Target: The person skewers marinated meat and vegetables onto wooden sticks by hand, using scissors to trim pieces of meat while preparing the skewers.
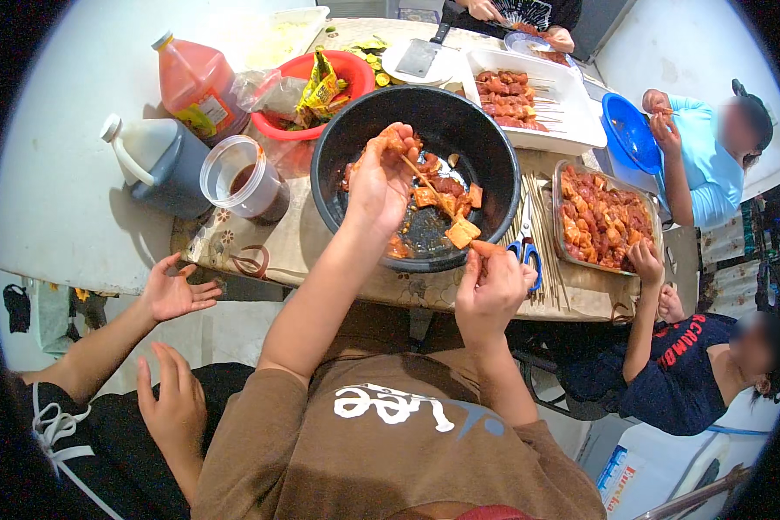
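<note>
My left hand (387, 179) is over the black basin (318, 188), holding a thin wooden skewer (427, 179) that slants down to the right. A pale orange marinated chunk (463, 232) sits at the skewer's lower end. At the basin's near rim, the fingers of my right hand (494, 286) are pinched against that chunk; whether they also grip the skewer tip is hidden. Pieces of red marinated meat (445, 188) and some dark liquid lie in the basin below my hands. Blue-handled scissors (526, 250) lie just beyond my right fingers, on loose bamboo skewers (549, 260).
A glass dish of marinated meat (604, 214) stands right, with a person's hand (645, 260) at it. Behind are a white tray (582, 123) of filled skewers, a cleaver (419, 55) and a red bowl (357, 71). Jugs (195, 84) stand left. Another person's hand (182, 289) reaches near the table's left.
</note>
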The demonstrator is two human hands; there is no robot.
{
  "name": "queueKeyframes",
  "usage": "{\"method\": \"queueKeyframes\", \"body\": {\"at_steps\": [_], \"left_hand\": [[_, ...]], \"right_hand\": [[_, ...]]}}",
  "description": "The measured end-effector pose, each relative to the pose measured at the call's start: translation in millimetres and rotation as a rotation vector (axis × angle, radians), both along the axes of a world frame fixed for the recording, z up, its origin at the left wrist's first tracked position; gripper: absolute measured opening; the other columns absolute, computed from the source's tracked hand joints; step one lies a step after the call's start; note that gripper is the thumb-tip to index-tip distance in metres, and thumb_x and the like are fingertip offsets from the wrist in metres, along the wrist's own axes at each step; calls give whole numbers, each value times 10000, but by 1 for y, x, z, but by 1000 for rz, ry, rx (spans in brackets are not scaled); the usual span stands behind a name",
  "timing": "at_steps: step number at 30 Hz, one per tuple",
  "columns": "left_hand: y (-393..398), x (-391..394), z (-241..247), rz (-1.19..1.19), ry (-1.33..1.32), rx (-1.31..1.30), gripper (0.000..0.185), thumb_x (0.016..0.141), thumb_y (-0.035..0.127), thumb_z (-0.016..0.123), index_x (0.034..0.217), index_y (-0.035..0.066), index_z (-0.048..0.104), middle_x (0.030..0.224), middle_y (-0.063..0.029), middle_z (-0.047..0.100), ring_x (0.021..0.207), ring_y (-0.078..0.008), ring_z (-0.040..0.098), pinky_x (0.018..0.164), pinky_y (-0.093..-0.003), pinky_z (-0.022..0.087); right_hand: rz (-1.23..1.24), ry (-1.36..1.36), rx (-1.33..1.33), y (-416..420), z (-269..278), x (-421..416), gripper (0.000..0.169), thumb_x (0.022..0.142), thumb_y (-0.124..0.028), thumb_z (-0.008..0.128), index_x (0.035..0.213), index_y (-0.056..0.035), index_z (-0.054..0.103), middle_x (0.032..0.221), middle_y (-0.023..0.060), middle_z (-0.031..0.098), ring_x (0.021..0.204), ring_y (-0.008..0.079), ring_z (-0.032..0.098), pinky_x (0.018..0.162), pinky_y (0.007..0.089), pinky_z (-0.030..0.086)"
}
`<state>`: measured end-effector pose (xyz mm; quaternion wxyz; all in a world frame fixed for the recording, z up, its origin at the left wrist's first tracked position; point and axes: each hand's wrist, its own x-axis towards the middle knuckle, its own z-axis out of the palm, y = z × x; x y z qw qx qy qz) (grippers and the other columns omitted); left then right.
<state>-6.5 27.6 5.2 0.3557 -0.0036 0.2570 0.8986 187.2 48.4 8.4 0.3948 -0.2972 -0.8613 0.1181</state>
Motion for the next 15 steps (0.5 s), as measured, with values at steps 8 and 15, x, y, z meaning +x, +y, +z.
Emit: {"method": "queueKeyframes", "body": {"at_steps": [8,15], "left_hand": [[2,-2,3,14,-68,29,233,930,167,474,1061,-3,565,1032,-78,614,866,-145,617,775,-248,547],[5,17,-7,-113,33,64,238,934,174,493,1111,25,547,1075,-95,612,877,-132,604,794,-253,515]], "right_hand": [[13,30,40,-3,1,-7,59,775,-106,622,821,-79,598,655,42,524,623,209,495,648,362,295],[28,21,42,1,5,-20,56,788,-128,615,824,-90,595,640,38,510,603,207,485,646,357,292]]}}
